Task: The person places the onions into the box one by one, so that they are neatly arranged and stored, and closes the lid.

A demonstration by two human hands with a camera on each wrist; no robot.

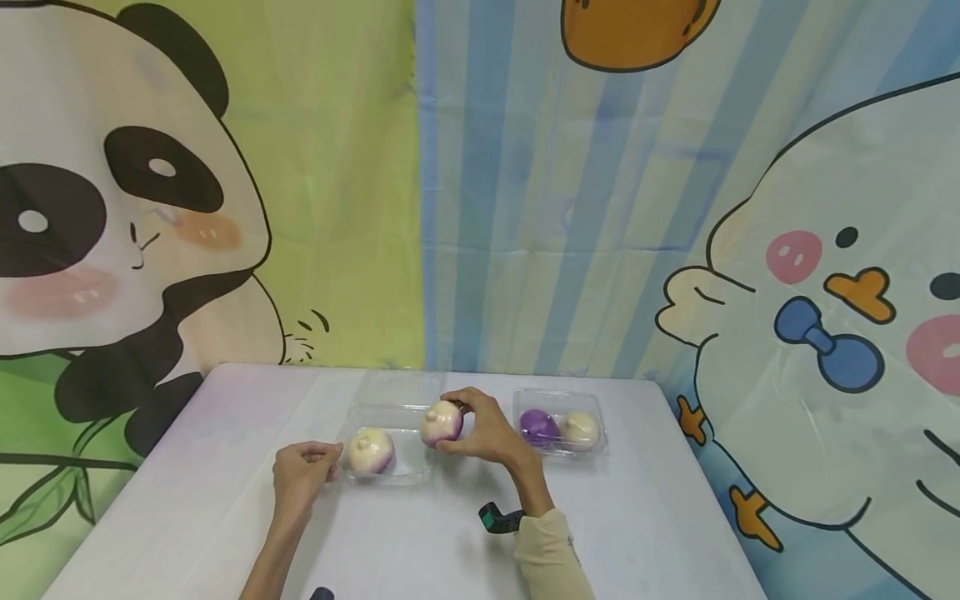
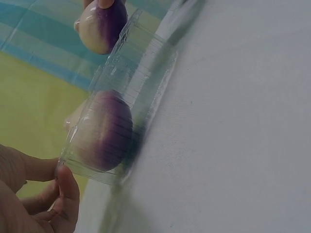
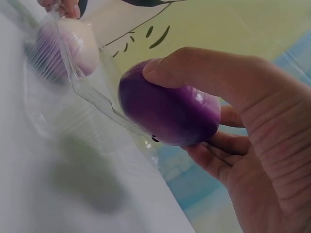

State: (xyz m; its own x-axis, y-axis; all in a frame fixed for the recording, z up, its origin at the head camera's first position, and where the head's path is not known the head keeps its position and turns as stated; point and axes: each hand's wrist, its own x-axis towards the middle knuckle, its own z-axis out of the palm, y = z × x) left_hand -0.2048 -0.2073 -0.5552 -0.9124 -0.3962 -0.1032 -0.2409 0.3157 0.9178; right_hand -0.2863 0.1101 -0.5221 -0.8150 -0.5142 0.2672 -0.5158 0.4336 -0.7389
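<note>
In the head view my right hand [image 1: 487,429] grips a round, glossy purple-and-cream turnip [image 1: 441,423] over the right end of an open clear plastic box [image 1: 411,467]. The right wrist view shows the thumb across the deep purple side of this turnip [image 3: 167,107], with fingers curled behind it. My left hand [image 1: 303,475] pinches the left edge of the box between thumb and fingers, as the left wrist view shows at the box's rim [image 2: 63,162]. Inside the box's left part sits another purple-and-cream turnip [image 1: 371,451], its small nub upward.
A second clear plastic box [image 1: 562,396] stands to the right, holding a purple round piece [image 1: 538,427] and a cream one [image 1: 580,431]. The open box's lid [image 1: 401,386] lies back behind it. A cartoon-printed curtain [image 1: 510,208] hangs behind the white table [image 1: 630,517].
</note>
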